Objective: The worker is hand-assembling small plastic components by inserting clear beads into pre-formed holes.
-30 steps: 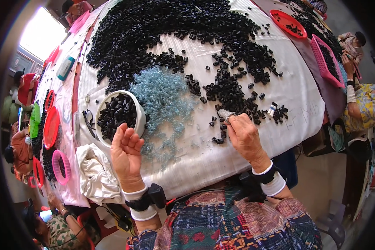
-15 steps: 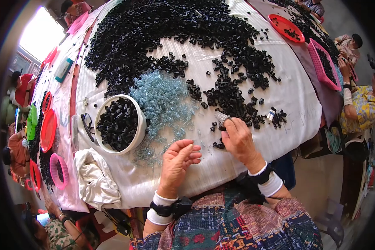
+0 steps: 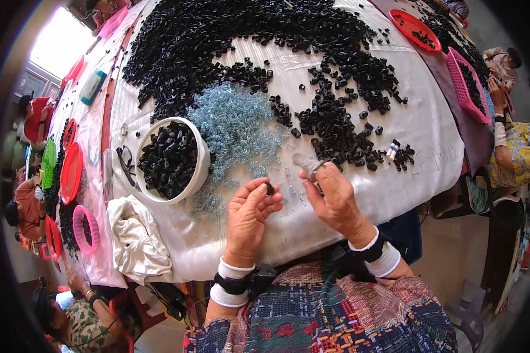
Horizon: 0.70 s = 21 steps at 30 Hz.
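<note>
My left hand (image 3: pixel 248 215) pinches a small black plastic part (image 3: pixel 270 189) between thumb and fingers above the white cloth (image 3: pixel 303 253). Close by on the right, my right hand (image 3: pixel 335 197) grips a greyish, see-through object (image 3: pixel 307 161) with a pointed look; motion blurs it and its kind is unclear. Beyond my hands lies a heap of small pale-blue, shiny pieces (image 3: pixel 235 129). Loose black plastic parts (image 3: pixel 338 132) are scattered past my right hand. Left of the blue heap, a white tub (image 3: pixel 201 170) is filled with similar black parts.
A large pile of black parts (image 3: pixel 218 35) covers the far cloth. A crumpled white cloth (image 3: pixel 134 241), eyeglasses (image 3: pixel 125 165) and a small white tube (image 3: pixel 393 150) lie around. Red trays (image 3: pixel 72 172) and a pink basket (image 3: pixel 466 88) stand beside other people along the tables.
The left fingers now show a black part that was not visible in them before. My right hand has come slightly nearer the left, away from the loose black parts. The view has shifted a little.
</note>
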Tool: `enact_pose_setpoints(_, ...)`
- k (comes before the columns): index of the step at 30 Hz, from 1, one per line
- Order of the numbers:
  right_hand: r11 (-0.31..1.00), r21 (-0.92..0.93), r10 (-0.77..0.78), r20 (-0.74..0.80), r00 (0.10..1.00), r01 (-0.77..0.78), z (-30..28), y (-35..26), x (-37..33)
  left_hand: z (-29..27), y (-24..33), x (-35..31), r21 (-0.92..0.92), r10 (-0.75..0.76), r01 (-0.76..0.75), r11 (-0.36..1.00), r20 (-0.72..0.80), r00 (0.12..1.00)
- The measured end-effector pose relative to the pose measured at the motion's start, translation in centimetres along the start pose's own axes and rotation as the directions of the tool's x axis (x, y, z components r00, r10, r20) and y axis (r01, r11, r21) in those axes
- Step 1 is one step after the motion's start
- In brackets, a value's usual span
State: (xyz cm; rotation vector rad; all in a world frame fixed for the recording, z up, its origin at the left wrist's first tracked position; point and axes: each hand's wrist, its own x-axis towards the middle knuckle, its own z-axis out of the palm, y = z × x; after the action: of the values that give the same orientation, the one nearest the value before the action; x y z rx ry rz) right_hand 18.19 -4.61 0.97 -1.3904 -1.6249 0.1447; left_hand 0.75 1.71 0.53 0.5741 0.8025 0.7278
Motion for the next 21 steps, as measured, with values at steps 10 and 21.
enact_pose_setpoints(10,0.934,-0.352,-0.001,0.191,0.982,0.07,2.4,0.3,-1.2,-2.0,0.2,-0.5,-0.015,0.062,-0.062,0.998,-0.003,0.998)
enact_pose_setpoints(21,0.945,-0.326,0.025,0.161,0.987,0.029,1.6,0.3,-2.0,-0.3,-0.3,-0.9,0.092,-0.044,0.041,0.995,0.03,0.999)
